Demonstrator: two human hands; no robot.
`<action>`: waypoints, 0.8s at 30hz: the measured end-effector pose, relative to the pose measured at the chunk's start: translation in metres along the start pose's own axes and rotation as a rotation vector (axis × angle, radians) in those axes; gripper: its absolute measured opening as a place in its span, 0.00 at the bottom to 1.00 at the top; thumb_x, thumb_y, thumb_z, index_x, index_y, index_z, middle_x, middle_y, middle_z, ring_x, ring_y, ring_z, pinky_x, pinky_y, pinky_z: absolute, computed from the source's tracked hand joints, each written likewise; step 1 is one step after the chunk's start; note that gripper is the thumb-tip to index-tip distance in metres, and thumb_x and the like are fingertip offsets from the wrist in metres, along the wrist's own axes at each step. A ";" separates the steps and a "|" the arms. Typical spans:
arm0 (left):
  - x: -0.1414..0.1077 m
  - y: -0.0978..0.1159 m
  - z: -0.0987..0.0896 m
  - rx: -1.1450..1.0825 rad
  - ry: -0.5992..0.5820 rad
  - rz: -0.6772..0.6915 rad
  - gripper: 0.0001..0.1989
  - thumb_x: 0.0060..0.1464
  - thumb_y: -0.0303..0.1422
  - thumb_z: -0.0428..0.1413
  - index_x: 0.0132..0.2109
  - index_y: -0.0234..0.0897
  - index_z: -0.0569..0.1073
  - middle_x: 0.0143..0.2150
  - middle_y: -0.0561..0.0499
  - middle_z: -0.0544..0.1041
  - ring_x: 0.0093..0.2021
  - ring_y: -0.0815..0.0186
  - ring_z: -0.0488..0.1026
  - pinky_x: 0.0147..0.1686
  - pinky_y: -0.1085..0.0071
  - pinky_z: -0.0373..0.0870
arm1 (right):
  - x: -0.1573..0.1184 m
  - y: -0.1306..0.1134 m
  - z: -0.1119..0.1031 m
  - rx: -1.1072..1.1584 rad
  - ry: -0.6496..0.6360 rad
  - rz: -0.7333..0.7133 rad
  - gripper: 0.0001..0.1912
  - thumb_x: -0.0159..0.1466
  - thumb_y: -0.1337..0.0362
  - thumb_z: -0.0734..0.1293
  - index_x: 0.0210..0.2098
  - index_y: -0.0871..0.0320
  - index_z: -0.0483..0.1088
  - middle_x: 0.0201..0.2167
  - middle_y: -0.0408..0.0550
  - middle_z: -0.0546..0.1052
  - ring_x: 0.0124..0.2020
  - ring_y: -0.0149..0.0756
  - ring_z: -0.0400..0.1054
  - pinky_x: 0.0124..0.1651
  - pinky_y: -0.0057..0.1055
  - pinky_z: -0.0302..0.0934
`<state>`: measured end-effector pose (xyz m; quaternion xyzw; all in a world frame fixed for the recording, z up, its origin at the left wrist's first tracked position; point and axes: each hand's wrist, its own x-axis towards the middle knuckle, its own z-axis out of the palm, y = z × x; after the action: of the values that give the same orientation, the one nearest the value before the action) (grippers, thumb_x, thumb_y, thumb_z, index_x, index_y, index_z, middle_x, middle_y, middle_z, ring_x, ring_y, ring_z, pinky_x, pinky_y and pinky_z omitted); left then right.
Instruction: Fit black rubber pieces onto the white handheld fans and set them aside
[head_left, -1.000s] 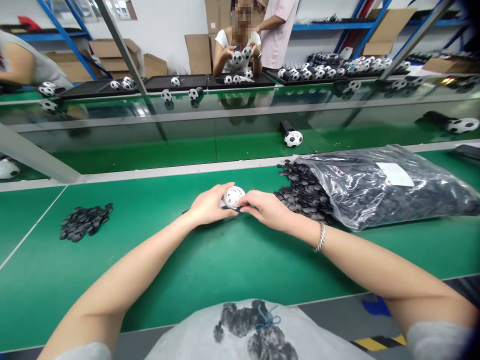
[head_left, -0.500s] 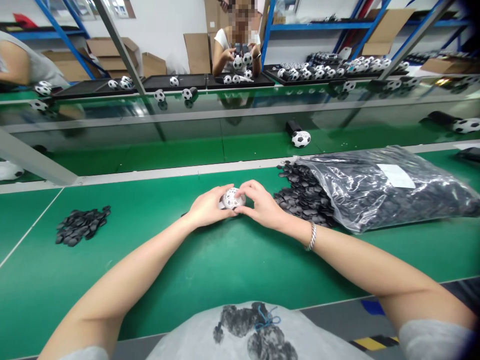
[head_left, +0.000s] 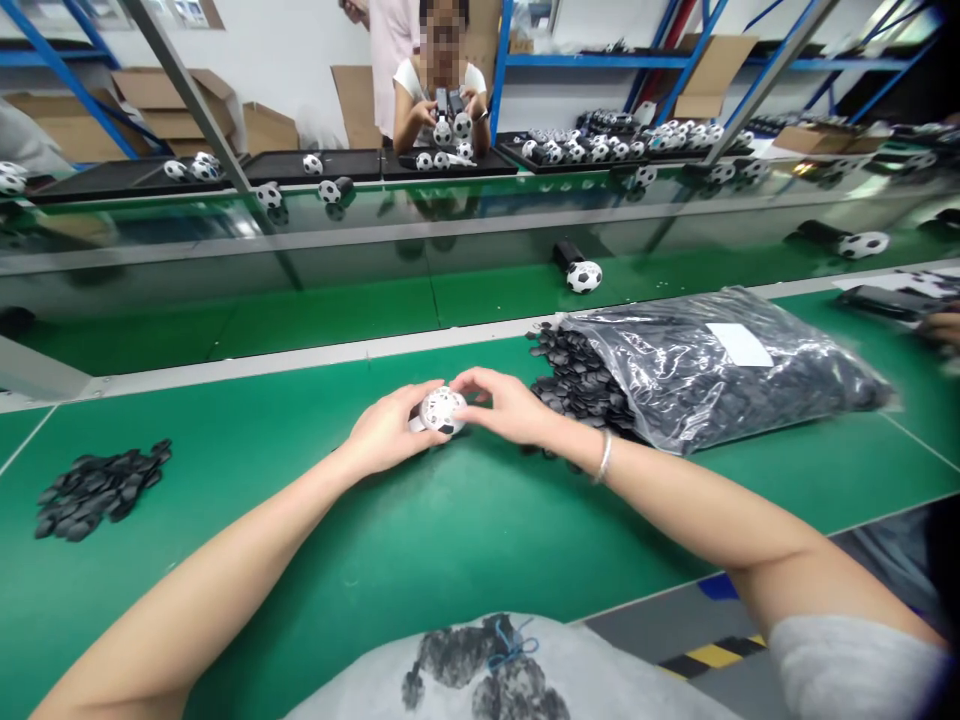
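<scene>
My left hand [head_left: 390, 432] is closed around a small black-and-white toy soccer ball [head_left: 442, 411], gripping it from the left side above the green table. A white openwork pattern faces up, and a black patch shows on the near side. My right hand [head_left: 501, 405] has its thumb and bent index finger against the ball's right edge. Whether a small piece sits between those fingertips is hidden. Just right of my right hand, loose black pieces [head_left: 581, 385] spill from the mouth of a clear plastic bag [head_left: 675, 380]. Another pile of black pieces [head_left: 105, 488] lies on the left.
Beyond the table's pale edge runs a green conveyor belt [head_left: 322, 310], carrying a soccer ball with a black part [head_left: 583, 277]. Across it, a person [head_left: 442, 95] holds similar balls over black trays [head_left: 330, 168]. Another person's hand [head_left: 941, 328] shows at the right edge.
The view has turned right, shifting the scene leftward. Both hands stay on the ball, which shows more of its black patch. A person in pink and a hand at far right have come into view.
</scene>
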<state>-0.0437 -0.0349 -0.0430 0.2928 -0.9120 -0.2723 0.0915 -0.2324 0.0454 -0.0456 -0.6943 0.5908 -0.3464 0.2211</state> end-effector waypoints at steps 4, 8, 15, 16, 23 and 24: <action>-0.001 0.003 -0.001 0.131 0.003 -0.007 0.32 0.44 0.37 0.55 0.57 0.43 0.58 0.54 0.52 0.67 0.49 0.56 0.67 0.44 0.64 0.65 | -0.008 0.016 -0.040 -0.473 -0.079 0.133 0.07 0.57 0.62 0.64 0.32 0.60 0.70 0.32 0.48 0.73 0.34 0.34 0.65 0.38 0.30 0.60; 0.000 0.006 -0.006 0.246 -0.037 0.108 0.29 0.44 0.26 0.49 0.56 0.46 0.60 0.53 0.53 0.68 0.50 0.56 0.64 0.48 0.59 0.61 | -0.018 0.024 -0.054 -0.868 -0.221 0.167 0.07 0.59 0.67 0.62 0.29 0.62 0.72 0.29 0.53 0.73 0.35 0.40 0.65 0.34 0.31 0.57; -0.003 0.009 -0.006 0.335 -0.025 0.105 0.33 0.43 0.19 0.43 0.58 0.45 0.58 0.49 0.50 0.69 0.52 0.57 0.59 0.57 0.49 0.45 | -0.017 0.019 -0.047 -1.094 -0.418 -0.060 0.07 0.56 0.76 0.59 0.29 0.66 0.68 0.27 0.55 0.71 0.31 0.39 0.65 0.33 0.31 0.53; -0.004 0.009 -0.005 0.328 -0.031 0.107 0.33 0.43 0.20 0.44 0.58 0.44 0.58 0.50 0.49 0.68 0.52 0.57 0.58 0.57 0.49 0.44 | -0.016 0.021 -0.047 -1.101 -0.416 -0.062 0.07 0.56 0.76 0.59 0.30 0.66 0.68 0.27 0.55 0.71 0.31 0.39 0.65 0.32 0.31 0.52; -0.006 0.009 -0.006 0.287 -0.052 0.107 0.33 0.41 0.24 0.47 0.58 0.41 0.57 0.52 0.48 0.65 0.55 0.56 0.56 0.58 0.47 0.39 | -0.015 0.032 -0.052 -1.089 -0.355 0.011 0.08 0.57 0.73 0.58 0.31 0.64 0.68 0.30 0.55 0.69 0.32 0.38 0.64 0.33 0.30 0.52; -0.007 0.009 -0.006 0.275 -0.058 0.109 0.34 0.41 0.25 0.48 0.59 0.41 0.56 0.52 0.47 0.64 0.55 0.55 0.55 0.58 0.46 0.38 | -0.016 0.032 -0.053 -1.084 -0.354 0.029 0.08 0.58 0.73 0.58 0.31 0.64 0.69 0.30 0.55 0.69 0.32 0.37 0.65 0.33 0.30 0.52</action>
<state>-0.0409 -0.0273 -0.0329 0.2444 -0.9575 -0.1478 0.0391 -0.2938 0.0594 -0.0370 -0.7479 0.6474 0.1308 -0.0664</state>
